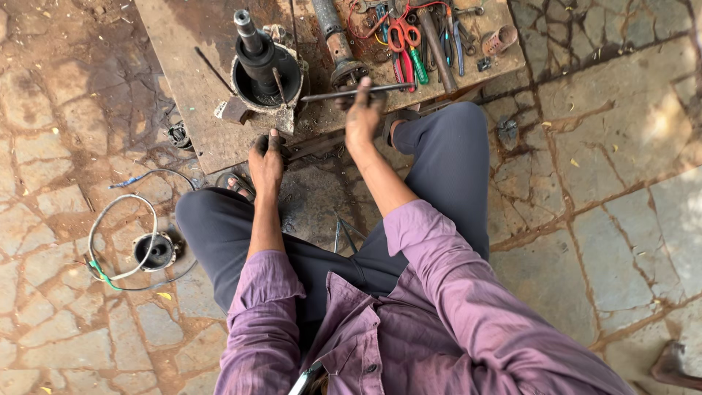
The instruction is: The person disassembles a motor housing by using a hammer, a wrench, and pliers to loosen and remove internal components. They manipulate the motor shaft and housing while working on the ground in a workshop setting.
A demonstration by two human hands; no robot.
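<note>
A thin metal rod (356,92) is held level over the near edge of the wooden board (191,80), grasped in the right hand (363,115). The left hand (267,157) is closed on the board's edge, below a dark cylindrical motor part (265,67). Scissors (404,35) lie further back

Motor housing (265,69) left of scissors (403,35)

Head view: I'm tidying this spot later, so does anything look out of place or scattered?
Yes. A black round part with a looped white and green cable lies on the stone floor, apart from the worn wooden board. Red-handled scissors and pliers are heaped on the board's far end.
</note>
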